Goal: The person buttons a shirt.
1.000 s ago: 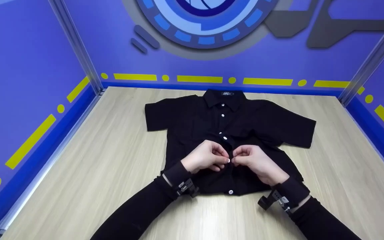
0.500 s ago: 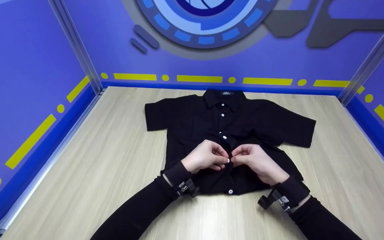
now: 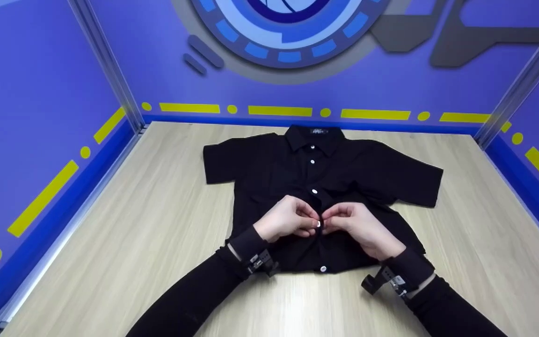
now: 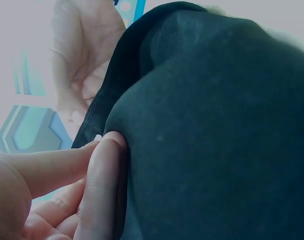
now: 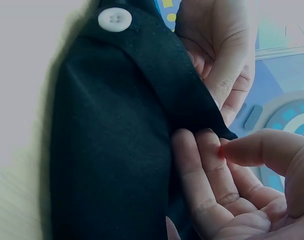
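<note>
A black short-sleeved shirt [image 3: 274, 164] lies spread on the table, its collar toward the back wall. At the front placket, my left hand [image 3: 288, 219] pinches a white button [image 3: 318, 224] and the cloth beside it between thumb and fingertips. My right hand [image 3: 360, 227] meets it from the other side, thumb and fingers pinching the placket edge, which is lifted off the table. In the right wrist view, the lowest white button [image 5: 115, 19] shows on the placket, and the right fingers [image 5: 214, 167] lie against the cloth. The buttonhole is not visible.
The light wooden table [image 3: 157, 210] lies under the shirt. Blue printed wall panels [image 3: 269, 93] stand at the back and sides, with metal posts [image 3: 105, 61] at the corners. A dark camera mount [image 3: 262, 263] is strapped to each wrist.
The fingertips of both hands have come closer together at the placket, and the button between them has shifted slightly left. A small button higher up has gone out of sight. The arms barely move.
</note>
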`<move>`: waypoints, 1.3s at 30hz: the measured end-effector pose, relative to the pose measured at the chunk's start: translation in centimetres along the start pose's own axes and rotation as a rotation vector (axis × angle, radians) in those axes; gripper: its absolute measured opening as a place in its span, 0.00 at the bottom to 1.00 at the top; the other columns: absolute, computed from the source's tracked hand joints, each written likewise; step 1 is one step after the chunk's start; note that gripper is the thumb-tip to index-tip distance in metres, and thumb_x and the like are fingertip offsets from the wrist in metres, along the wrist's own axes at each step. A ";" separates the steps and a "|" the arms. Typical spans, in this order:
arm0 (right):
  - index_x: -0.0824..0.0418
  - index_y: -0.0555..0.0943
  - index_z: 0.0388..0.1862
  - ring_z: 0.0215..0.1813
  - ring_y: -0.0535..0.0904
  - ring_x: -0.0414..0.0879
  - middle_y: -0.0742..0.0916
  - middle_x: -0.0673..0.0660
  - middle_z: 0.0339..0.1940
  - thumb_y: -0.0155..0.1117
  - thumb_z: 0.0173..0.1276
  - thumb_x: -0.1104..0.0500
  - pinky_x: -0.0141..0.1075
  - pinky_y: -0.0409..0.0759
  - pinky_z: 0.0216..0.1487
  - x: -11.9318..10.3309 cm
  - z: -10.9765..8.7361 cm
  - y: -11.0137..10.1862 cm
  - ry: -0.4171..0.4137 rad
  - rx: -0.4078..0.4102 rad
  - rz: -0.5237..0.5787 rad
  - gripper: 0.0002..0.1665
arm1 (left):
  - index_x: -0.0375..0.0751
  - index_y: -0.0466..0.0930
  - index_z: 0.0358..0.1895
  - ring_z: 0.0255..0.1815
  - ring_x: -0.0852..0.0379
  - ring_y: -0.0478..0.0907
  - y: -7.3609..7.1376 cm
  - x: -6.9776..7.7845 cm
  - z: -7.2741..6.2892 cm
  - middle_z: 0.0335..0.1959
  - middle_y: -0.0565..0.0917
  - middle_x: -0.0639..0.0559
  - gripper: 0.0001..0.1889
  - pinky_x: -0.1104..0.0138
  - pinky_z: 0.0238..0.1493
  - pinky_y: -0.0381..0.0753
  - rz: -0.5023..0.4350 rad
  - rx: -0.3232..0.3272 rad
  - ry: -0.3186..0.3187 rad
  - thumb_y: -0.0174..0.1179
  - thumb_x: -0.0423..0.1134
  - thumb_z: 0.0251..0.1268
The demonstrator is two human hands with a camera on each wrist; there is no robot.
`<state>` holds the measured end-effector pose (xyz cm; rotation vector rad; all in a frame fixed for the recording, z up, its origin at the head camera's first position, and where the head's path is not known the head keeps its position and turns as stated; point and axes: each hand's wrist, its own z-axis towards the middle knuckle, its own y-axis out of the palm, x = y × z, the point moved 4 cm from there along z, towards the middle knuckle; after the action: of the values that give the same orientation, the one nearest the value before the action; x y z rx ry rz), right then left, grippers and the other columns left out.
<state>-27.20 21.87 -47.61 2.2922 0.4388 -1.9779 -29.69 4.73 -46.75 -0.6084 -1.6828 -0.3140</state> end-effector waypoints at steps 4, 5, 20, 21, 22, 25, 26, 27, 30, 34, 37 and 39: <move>0.71 0.79 0.43 0.39 0.86 0.53 0.87 0.61 0.36 0.67 0.59 0.67 0.38 0.83 0.48 0.1 0.1 0.1 -0.016 0.017 0.006 0.13 | 0.29 0.83 0.38 0.25 0.57 0.84 0.0 0.0 0.0 0.31 0.87 0.38 0.06 0.67 0.30 0.86 -0.016 -0.007 -0.008 0.66 0.25 0.56; 0.71 0.79 0.43 0.38 0.86 0.52 0.86 0.60 0.35 0.67 0.59 0.68 0.38 0.83 0.47 0.1 0.1 0.2 -0.017 0.026 0.011 0.14 | 0.29 0.83 0.38 0.25 0.57 0.84 0.0 0.0 0.0 0.32 0.86 0.38 0.06 0.67 0.30 0.86 -0.018 -0.010 -0.010 0.66 0.25 0.56; 0.72 0.79 0.44 0.36 0.85 0.51 0.86 0.62 0.36 0.71 0.57 0.66 0.38 0.83 0.46 -0.1 -0.2 0.9 -0.067 0.074 -0.031 0.17 | 0.29 0.76 0.44 0.26 0.53 0.84 0.0 -0.3 0.1 0.32 0.86 0.36 0.12 0.62 0.32 0.87 -0.061 0.004 0.025 0.63 0.22 0.56; 0.72 0.79 0.44 0.36 0.85 0.51 0.86 0.62 0.36 0.71 0.57 0.66 0.38 0.83 0.46 -0.1 -0.2 0.9 -0.064 0.076 -0.030 0.17 | 0.29 0.76 0.44 0.26 0.53 0.84 0.0 -0.4 0.2 0.32 0.86 0.37 0.12 0.62 0.32 0.87 -0.063 0.002 0.026 0.63 0.22 0.56; 0.72 0.80 0.44 0.37 0.85 0.51 0.86 0.62 0.36 0.71 0.57 0.66 0.37 0.83 0.46 -0.2 -0.2 0.9 -0.060 0.077 -0.031 0.17 | 0.29 0.76 0.44 0.26 0.53 0.84 0.0 -0.4 0.2 0.32 0.86 0.37 0.12 0.62 0.32 0.87 -0.062 0.001 0.026 0.63 0.22 0.56; 0.72 0.80 0.43 0.37 0.85 0.51 0.87 0.63 0.37 0.71 0.57 0.66 0.38 0.83 0.46 -0.3 -0.3 0.8 -0.052 0.073 -0.030 0.16 | 0.29 0.76 0.43 0.25 0.54 0.84 -0.1 -0.5 0.2 0.31 0.86 0.39 0.11 0.63 0.31 0.87 -0.051 -0.008 0.020 0.64 0.23 0.56; 0.72 0.80 0.43 0.37 0.85 0.51 0.87 0.63 0.37 0.71 0.57 0.66 0.38 0.83 0.45 -0.3 -0.3 0.8 -0.051 0.071 -0.034 0.16 | 0.29 0.77 0.42 0.24 0.54 0.84 -0.1 -0.5 0.2 0.30 0.86 0.40 0.11 0.64 0.30 0.87 -0.038 -0.009 0.016 0.65 0.24 0.57; 0.72 0.80 0.43 0.36 0.85 0.51 0.87 0.63 0.36 0.71 0.57 0.66 0.38 0.83 0.45 -0.3 -0.3 0.8 -0.050 0.070 -0.040 0.16 | 0.30 0.78 0.41 0.23 0.55 0.83 -0.2 -0.6 0.2 0.29 0.85 0.41 0.09 0.65 0.29 0.86 -0.021 -0.008 0.012 0.65 0.25 0.57; 0.72 0.80 0.42 0.36 0.85 0.52 0.87 0.62 0.35 0.71 0.57 0.66 0.37 0.83 0.44 -0.5 -0.4 0.8 -0.045 0.071 -0.049 0.15 | 0.32 0.81 0.36 0.20 0.57 0.82 -0.3 -0.7 0.1 0.25 0.85 0.43 0.05 0.67 0.24 0.85 0.040 -0.017 -0.011 0.66 0.30 0.59; 0.73 0.80 0.42 0.36 0.85 0.52 0.86 0.62 0.35 0.70 0.57 0.67 0.38 0.83 0.44 -0.8 -0.5 0.8 -0.043 0.079 -0.060 0.15 | 0.32 0.83 0.33 0.18 0.57 0.81 0.0 -0.6 -0.2 0.24 0.85 0.40 0.06 0.68 0.22 0.84 0.085 -0.056 -0.050 0.62 0.33 0.64; 0.73 0.80 0.43 0.36 0.85 0.53 0.86 0.63 0.36 0.69 0.58 0.67 0.39 0.83 0.44 -0.7 -0.4 0.9 -0.045 0.090 -0.073 0.14 | 0.32 0.83 0.33 0.19 0.56 0.82 0.3 -0.5 -0.4 0.26 0.85 0.37 0.09 0.67 0.23 0.84 0.075 -0.080 -0.072 0.58 0.34 0.67; 0.72 0.80 0.42 0.35 0.85 0.52 0.86 0.62 0.36 0.69 0.58 0.67 0.39 0.84 0.43 -0.3 -0.2 0.8 -0.051 0.102 -0.076 0.14 | 0.31 0.83 0.33 0.20 0.55 0.82 0.4 -0.5 -0.4 0.28 0.86 0.35 0.11 0.67 0.24 0.85 0.057 -0.081 -0.081 0.55 0.36 0.69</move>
<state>-26.82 21.11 -47.38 2.3109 0.4366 -2.1367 -29.11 4.74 -47.17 -0.7365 -1.7332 -0.3214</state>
